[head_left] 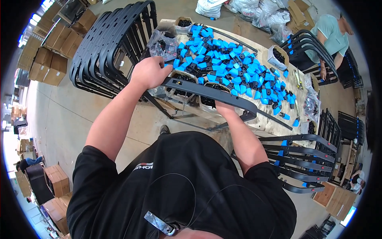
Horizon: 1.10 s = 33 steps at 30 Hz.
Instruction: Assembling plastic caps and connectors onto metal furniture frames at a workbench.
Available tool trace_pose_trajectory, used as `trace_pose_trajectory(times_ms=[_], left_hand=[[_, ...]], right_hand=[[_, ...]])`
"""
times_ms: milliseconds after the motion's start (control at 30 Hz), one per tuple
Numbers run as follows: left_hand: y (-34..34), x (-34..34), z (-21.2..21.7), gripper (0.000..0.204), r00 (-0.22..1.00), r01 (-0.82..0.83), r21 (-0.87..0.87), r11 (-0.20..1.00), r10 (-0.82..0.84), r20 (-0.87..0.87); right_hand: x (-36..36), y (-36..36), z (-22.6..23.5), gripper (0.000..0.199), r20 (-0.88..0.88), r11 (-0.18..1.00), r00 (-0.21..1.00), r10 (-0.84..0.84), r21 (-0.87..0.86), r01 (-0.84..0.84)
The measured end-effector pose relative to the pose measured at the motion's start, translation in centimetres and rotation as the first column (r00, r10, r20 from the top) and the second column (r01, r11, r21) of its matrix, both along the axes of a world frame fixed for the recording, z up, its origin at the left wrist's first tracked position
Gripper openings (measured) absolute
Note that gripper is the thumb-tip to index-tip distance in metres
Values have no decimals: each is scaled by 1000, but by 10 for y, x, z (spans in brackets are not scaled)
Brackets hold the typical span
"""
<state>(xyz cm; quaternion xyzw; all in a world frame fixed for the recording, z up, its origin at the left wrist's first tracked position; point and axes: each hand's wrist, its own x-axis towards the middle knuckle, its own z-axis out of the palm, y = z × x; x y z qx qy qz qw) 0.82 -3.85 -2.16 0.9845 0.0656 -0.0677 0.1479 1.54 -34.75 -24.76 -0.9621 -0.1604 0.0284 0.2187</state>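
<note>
A dark grey metal frame [211, 93] with a rounded bend at its right end lies crosswise before me at the table's near edge. My left hand [150, 73] is closed over its left end, the thumb lying toward the right. My right hand [224, 106] reaches beneath the frame's bar, at an open box of small black parts [207, 101]; its fingers are hidden by the bar. Another box of black parts [181, 76] stands to the left, partly behind the bar. Beyond, many blue-and-black plastic pieces [234, 65] lie heaped on the table [260, 51].
Stacked dark frames [107, 47] stand at the left, and more frames with blue pieces [302, 159] at the right. A clear bag [163, 46] sits on the table's left corner. A co-worker [332, 36] is at the far right beside other frames. Cardboard boxes [49, 65] line the left.
</note>
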Motion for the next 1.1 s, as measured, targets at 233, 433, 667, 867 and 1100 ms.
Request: trace_pose_trajectory(times_ms=[233,433,667,867,1100], left_hand=[[-2,-4,-5,45,996,-2,-1,1000,2,92],[-6,-6,-2,37,988,16,-58,998,-7,155],[12,-62,-41,21,421,521,-49,852,-207,883],[33,-74,-165,24,853,471,-283,835,-351,385],[25,14,-212,44,982,168,-30,985,-170,-84]], right_hand=[[-25,-5,-1,22,-696,-163,651,303,635,755],[-59,24,47,21,-638,-198,389,665,352,915],[-105,12,33,12,-836,93,453,310,501,861],[-196,-42,22,23,-918,6,386,94,388,922],[-253,-15,46,28,-953,-114,279,-114,292,950]])
